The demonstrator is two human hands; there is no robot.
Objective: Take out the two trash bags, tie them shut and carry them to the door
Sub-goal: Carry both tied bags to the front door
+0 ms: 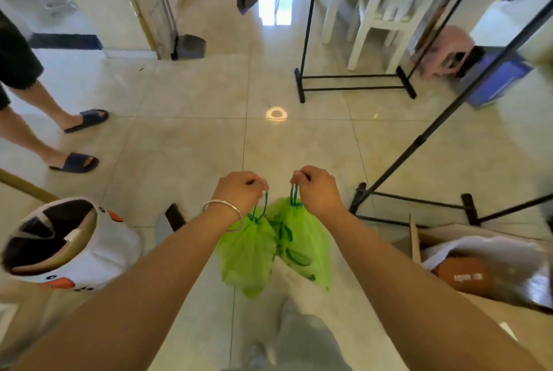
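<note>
Fists, left hand [239, 189] and right hand [317, 189], clench drawstrings of two green bags [248, 254] at centre; swinging could snag the rack foot [359, 195] at lower right.

Both your arms reach forward and down from the bottom corners, forearms bare and converging toward the middle. Your left hand [239, 189] is fisted, knuckles up, back of the hand facing you, fingers curled tight round a thin cord loop that hangs below it. Metal bangle [223, 215] sits on your left wrist. Your right hand [317, 191] mirrors it: fisted, knuckles up, fingers pinched round its own cord loop. The two hands sit level with each other, near but apart, a small gap between the fists. Wrists roughly straight. One grey-trousered leg [302, 337] shows below, between the arms.
</note>
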